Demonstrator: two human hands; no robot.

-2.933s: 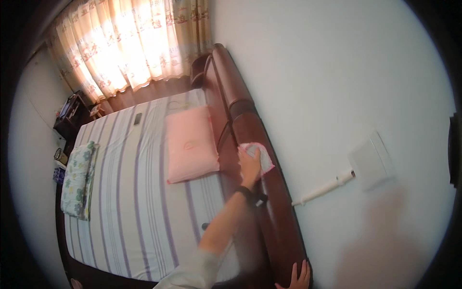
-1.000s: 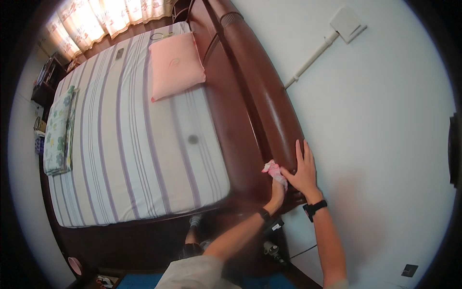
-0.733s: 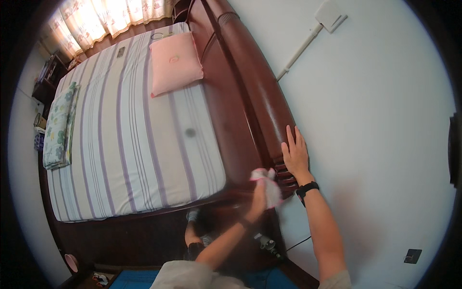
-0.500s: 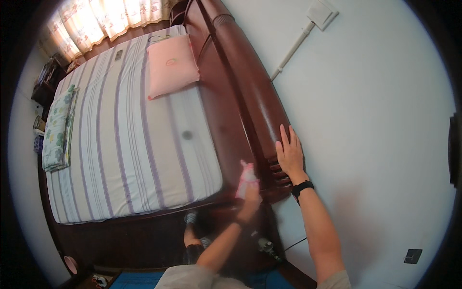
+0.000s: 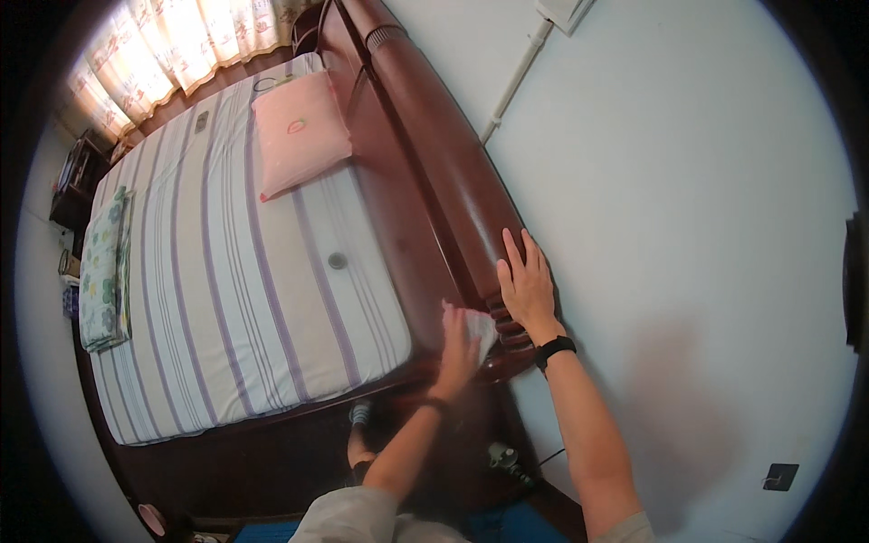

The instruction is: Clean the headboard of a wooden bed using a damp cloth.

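Firmly press the cloth clasped in the left hand along the near headboard end, keeping the flat, released right hand braced on top

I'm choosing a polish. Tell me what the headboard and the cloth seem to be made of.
The headboard looks like dark reddish wood with a glossy varnish: light streaks shine along its rounded top. The cloth in the left hand seems soft pale fabric, bunched and folded; its blur leaves the weave unclear.

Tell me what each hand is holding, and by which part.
The left hand presses a pale cloth bunched under its palm against the dark wooden headboard. The right hand holds nothing, lying flat on the headboard.
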